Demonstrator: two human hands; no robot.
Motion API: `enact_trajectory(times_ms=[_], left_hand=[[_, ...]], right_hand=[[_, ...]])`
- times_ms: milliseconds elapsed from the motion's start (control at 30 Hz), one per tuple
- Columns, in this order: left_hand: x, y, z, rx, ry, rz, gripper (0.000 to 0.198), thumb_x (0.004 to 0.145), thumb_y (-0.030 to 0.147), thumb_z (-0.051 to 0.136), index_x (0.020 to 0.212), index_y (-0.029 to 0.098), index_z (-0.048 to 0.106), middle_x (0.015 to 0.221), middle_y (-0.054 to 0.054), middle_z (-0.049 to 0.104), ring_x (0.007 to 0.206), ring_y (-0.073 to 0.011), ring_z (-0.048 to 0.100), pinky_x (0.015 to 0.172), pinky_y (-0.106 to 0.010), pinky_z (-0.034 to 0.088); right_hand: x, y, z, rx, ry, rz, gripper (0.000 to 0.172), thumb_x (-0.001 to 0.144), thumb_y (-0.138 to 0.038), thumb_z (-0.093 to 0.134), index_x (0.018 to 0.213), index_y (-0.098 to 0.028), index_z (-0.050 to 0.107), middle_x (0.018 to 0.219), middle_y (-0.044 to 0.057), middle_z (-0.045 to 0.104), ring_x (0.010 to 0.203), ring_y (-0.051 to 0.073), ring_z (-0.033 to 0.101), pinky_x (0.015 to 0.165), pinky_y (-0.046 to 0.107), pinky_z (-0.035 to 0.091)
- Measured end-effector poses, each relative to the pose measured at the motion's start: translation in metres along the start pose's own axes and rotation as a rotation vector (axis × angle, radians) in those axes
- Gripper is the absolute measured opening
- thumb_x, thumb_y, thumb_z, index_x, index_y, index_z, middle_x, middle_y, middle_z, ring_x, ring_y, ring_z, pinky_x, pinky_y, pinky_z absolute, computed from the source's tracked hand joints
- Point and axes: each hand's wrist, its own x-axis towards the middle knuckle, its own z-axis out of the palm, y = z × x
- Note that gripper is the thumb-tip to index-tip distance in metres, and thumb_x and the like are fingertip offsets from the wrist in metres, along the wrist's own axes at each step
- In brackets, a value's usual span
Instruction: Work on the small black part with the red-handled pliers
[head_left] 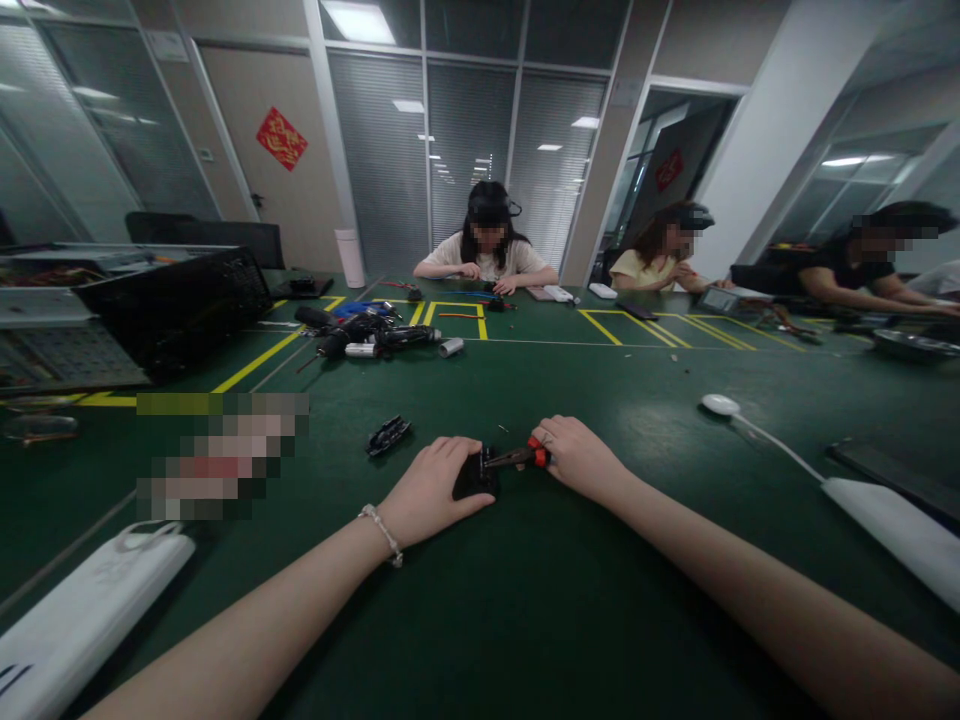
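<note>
My left hand (435,487) is closed around a small black plastic part (475,478), holding it against the green tabletop (570,600). Its exact kind I cannot make out. My right hand (577,455) grips a pair of pliers (517,457) with red handles. The dark jaws of the pliers point left and reach the black part's right side; whether they pinch anything is too small to tell. A black open shell-like piece (388,436) lies on the table just beyond my left hand. A tiny sliver (503,429) lies beyond the pliers.
Cables and screwdriver-like tools (367,330) are heaped at far left, near a computer case (172,310). White power banks lie left (97,610) and right (892,530), the right one with a cable. Several people sit across the table, one directly opposite (487,250).
</note>
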Motion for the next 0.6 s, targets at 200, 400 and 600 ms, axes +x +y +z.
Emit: enact_trajectory(times_ms=[200, 400, 600], left_hand=[[-0.0006, -0.0009, 0.0002, 0.001, -0.009, -0.009, 0.053, 0.073, 0.05, 0.054, 0.116, 0.022, 0.04, 0.115, -0.006, 0.048, 0.106, -0.0244, 0.044, 0.087, -0.038, 0.036], [-0.0001, -0.0008, -0.0004, 0.001, -0.012, -0.015, 0.053, 0.073, 0.05, 0.054, 0.115, 0.022, 0.041, 0.115, -0.005, 0.048, 0.106, -0.0236, 0.043, 0.088, -0.037, 0.036], [-0.0002, -0.0021, 0.0009, -0.002, -0.005, -0.016, 0.054, 0.073, 0.05, 0.054, 0.117, 0.022, 0.04, 0.115, -0.006, 0.048, 0.106, -0.0246, 0.044, 0.087, -0.038, 0.037]], right_hand=[[-0.0003, 0.0015, -0.0014, 0.026, -0.002, -0.008, 0.023, 0.065, -0.012, 0.053, 0.088, -0.015, 0.053, 0.085, 0.007, 0.053, 0.076, 0.017, 0.046, 0.069, 0.029, 0.034], [-0.001, 0.0011, -0.0026, 0.042, 0.002, -0.022, 0.024, 0.065, -0.011, 0.053, 0.089, -0.015, 0.053, 0.085, 0.006, 0.054, 0.076, 0.017, 0.046, 0.069, 0.029, 0.035], [-0.0005, -0.0015, -0.003, 0.03, 0.013, -0.006, 0.023, 0.065, -0.011, 0.053, 0.087, -0.014, 0.053, 0.084, 0.006, 0.054, 0.075, 0.017, 0.046, 0.069, 0.029, 0.035]])
